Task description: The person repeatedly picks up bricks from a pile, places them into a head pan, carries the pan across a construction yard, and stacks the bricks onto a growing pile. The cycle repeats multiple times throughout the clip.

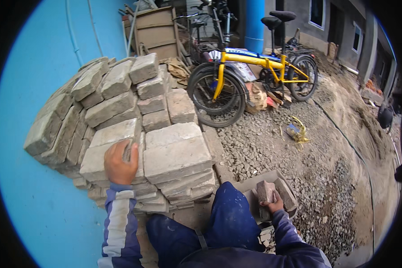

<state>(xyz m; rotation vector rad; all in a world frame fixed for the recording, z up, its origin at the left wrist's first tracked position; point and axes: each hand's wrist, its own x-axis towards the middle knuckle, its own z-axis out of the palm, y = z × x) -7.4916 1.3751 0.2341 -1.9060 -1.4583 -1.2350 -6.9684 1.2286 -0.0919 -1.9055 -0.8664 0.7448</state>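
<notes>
Grey paving blocks [178, 156] lie in a stepped stack in front of me on the left. On top of its near part, my left hand [120, 163] is closed, thumb and fingers bent around the end of a narrow block [133, 153] between two larger ones. Down to the right, my right hand [275, 203] is shut on a reddish-grey paving block [266, 191]. That block is in a shallow grey container [243, 183] beside my knee, with another block [285, 194] next to it. My fingers partly hide both held blocks.
A blue wall [31, 187] borders the stack on the left. Beyond the stack stands a yellow folding bicycle [250, 58]. Gravel [321, 196] covers the ground to the right, with yellow strapping [299, 131] and a dark hose [351, 143] on it.
</notes>
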